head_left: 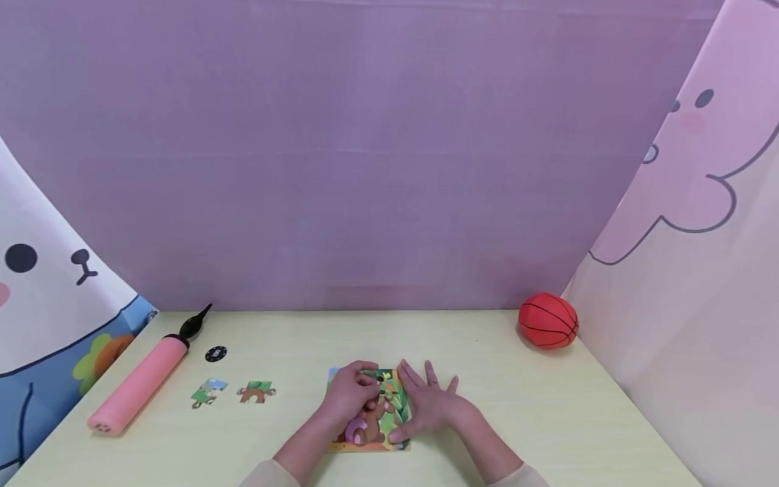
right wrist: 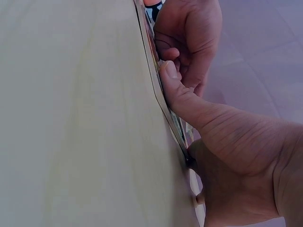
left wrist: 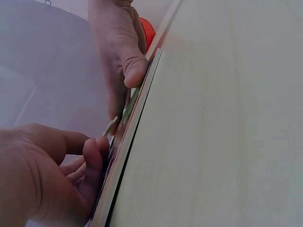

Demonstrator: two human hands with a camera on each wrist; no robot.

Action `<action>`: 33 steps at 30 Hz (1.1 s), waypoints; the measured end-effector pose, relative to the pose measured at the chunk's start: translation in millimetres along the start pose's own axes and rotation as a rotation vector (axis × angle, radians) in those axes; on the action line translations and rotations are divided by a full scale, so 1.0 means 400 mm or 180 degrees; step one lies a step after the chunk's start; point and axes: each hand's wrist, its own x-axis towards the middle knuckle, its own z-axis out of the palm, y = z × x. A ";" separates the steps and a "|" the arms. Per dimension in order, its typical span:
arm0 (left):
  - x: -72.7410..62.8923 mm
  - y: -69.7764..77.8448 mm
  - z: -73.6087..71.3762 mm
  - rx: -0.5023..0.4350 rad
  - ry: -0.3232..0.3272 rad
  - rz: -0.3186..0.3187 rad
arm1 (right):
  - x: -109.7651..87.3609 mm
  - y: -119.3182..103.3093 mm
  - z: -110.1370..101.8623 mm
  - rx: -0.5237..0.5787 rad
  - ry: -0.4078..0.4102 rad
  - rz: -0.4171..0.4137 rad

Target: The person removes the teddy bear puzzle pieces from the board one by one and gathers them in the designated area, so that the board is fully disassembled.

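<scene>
A jigsaw puzzle (head_left: 371,447) with a brown bear picture lies flat in its thin tray at the near middle of the table. My left hand (head_left: 351,393) is over its left part, and in the left wrist view the thumb and a finger pinch a small puzzle piece (left wrist: 111,125) on edge, close above the picture. With fingers spread, my right hand (head_left: 431,406) rests along the puzzle's right side, its thumb on the lower right corner. Two loose puzzle pieces, one green and blue (head_left: 208,393) and one brown and green (head_left: 256,391), lie to the left.
A pink hand pump (head_left: 141,387) with a black nozzle lies at the table's left side. Beside it sits a round black chip (head_left: 216,354). A red ball (head_left: 548,321) with black lines stands at the back right. Purple cloth (head_left: 365,169) hangs behind the table.
</scene>
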 end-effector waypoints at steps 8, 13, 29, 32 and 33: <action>0.001 0.003 -0.031 -0.0051 -0.0011 -0.0100 | 0.001 -0.001 0.001 0.0046 0.0005 -0.0015; -0.005 0.000 -0.053 -0.0093 0.0013 -0.0120 | 0.002 0.000 0.002 0.0034 0.0010 -0.0015; -0.030 -0.013 -0.148 -0.0044 0.0179 -0.0199 | 0.002 0.002 0.006 0.0039 0.0032 -0.0018; -0.041 -0.013 -0.168 -0.0018 0.0255 -0.0226 | 0.000 0.003 0.004 0.0059 0.0049 -0.0054; -0.045 -0.013 -0.174 0.0007 0.0295 -0.0239 | -0.001 0.004 0.004 0.0071 0.0056 -0.0067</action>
